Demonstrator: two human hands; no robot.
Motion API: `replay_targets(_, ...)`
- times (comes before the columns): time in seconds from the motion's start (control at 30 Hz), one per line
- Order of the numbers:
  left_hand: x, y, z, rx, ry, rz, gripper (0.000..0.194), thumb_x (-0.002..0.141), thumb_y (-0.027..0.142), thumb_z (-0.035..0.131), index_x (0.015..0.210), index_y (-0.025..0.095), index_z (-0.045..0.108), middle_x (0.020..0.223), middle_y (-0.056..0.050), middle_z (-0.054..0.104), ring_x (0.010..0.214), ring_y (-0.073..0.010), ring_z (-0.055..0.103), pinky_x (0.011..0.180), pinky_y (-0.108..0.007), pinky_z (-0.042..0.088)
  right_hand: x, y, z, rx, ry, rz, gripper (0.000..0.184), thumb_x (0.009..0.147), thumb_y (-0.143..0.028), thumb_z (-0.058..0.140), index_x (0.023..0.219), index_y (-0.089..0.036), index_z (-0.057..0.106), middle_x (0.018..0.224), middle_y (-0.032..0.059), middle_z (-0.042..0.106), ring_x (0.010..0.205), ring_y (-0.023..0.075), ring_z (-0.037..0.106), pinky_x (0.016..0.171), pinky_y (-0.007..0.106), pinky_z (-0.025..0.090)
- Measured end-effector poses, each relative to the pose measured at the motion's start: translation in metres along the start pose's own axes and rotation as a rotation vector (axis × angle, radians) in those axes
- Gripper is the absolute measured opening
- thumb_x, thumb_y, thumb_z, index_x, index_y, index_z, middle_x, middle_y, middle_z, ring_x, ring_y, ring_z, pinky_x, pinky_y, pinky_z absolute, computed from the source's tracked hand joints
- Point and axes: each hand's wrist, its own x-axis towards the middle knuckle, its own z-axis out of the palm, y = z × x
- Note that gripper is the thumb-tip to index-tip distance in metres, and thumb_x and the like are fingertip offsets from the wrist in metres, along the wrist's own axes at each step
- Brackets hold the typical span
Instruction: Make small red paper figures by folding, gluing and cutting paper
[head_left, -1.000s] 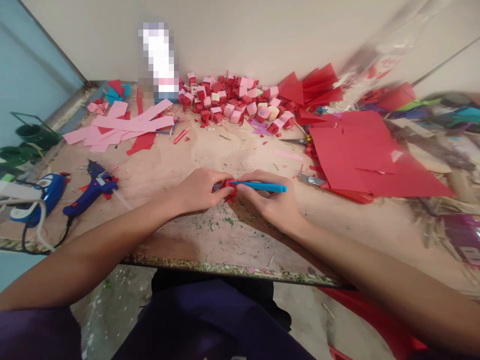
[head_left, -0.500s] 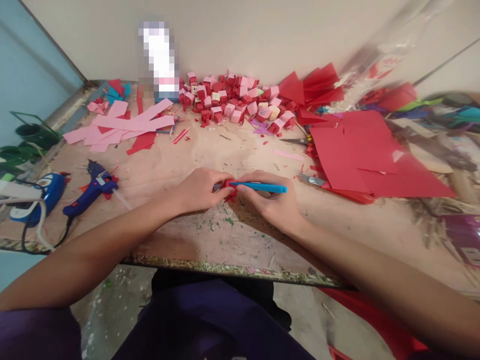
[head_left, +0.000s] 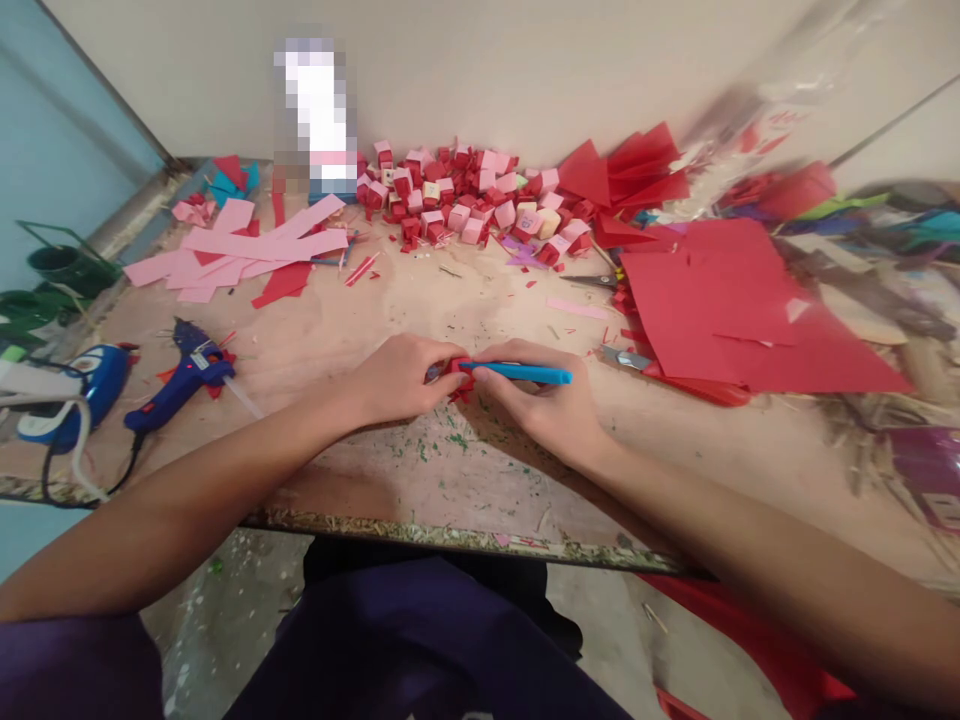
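Between thumb and fingers, my left hand point(head_left: 405, 377) pinches a small red paper piece point(head_left: 460, 368), mostly covered by the fingertips. My right hand point(head_left: 544, 400) is closed round a blue pen point(head_left: 529, 373), held nearly level with its tip end at the red piece. The fingertips of both hands almost meet over the middle of the wooden table point(head_left: 360, 480). Whether the tip touches the paper is hard to make out. Small green and red scraps point(head_left: 450, 440) lie on the wood just below the hands.
Along the wall is a heap of small pink and red paper boxes point(head_left: 472, 205). Pink strips point(head_left: 247, 245) and a blue glue gun point(head_left: 184, 375) lie left. Red sheets point(head_left: 705, 310), scissors point(head_left: 592, 281) and a utility knife point(head_left: 626, 358) lie right. Cords run by a blue-and-white device point(head_left: 82, 395).
Both hands stay in the same place, with the red paper and the pen still held. The pen's back end has shifted very slightly; the whole view has moved a little.
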Motion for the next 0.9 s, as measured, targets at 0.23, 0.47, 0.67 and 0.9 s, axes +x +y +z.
replay_targets(0.23, 0.001, 0.0013, -0.0011, 0.021, 0.004, 0.005, 0.026, 0.098, 0.033, 0.059, 0.095, 0.018, 0.079, 0.076, -0.003, 0.074, 0.065, -0.0152, 0.061, 0.066, -0.029, 0.043, 0.0, 0.0004, -0.0003, 0.0, 0.01, 0.013, 0.01, 0.09, -0.031, 0.079, 0.091, -0.021, 0.082, 0.09, 0.0046, 0.082, 0.081, 0.0217, 0.075, 0.074, 0.035, 0.063)
replay_targets(0.47, 0.0007, 0.0016, -0.0007, 0.011, 0.001, -0.005, 0.025, 0.098, 0.032, 0.059, 0.096, 0.017, 0.079, 0.076, -0.003, 0.073, 0.065, -0.0149, 0.06, 0.066, -0.029, 0.042, -0.0007, -0.0006, 0.0002, -0.004, 0.015, 0.019, 0.01, 0.09, -0.029, 0.078, 0.091, -0.02, 0.083, 0.09, 0.0047, 0.082, 0.08, 0.0207, 0.075, 0.073, 0.033, 0.063)
replay_targets(0.67, 0.0003, 0.0017, -0.0011, 0.014, 0.006, -0.004, 0.025, 0.098, 0.033, 0.06, 0.096, 0.018, 0.079, 0.075, -0.002, 0.072, 0.064, -0.0143, 0.059, 0.066, -0.029, 0.041, -0.0003, -0.0003, 0.0003, -0.01, 0.016, 0.02, 0.01, 0.09, -0.029, 0.077, 0.091, -0.021, 0.083, 0.09, 0.0047, 0.082, 0.08, 0.021, 0.075, 0.074, 0.035, 0.063)
replay_targets(0.9, 0.0007, 0.0009, -0.0006, 0.029, 0.006, -0.002, 0.024, 0.098, 0.032, 0.06, 0.095, 0.017, 0.079, 0.075, -0.002, 0.072, 0.063, -0.0144, 0.058, 0.065, -0.028, 0.041, -0.001, -0.0027, 0.001, -0.027, 0.021, 0.021, 0.009, 0.089, -0.027, 0.076, 0.09, -0.02, 0.082, 0.088, 0.0047, 0.082, 0.079, 0.0203, 0.074, 0.073, 0.033, 0.062)
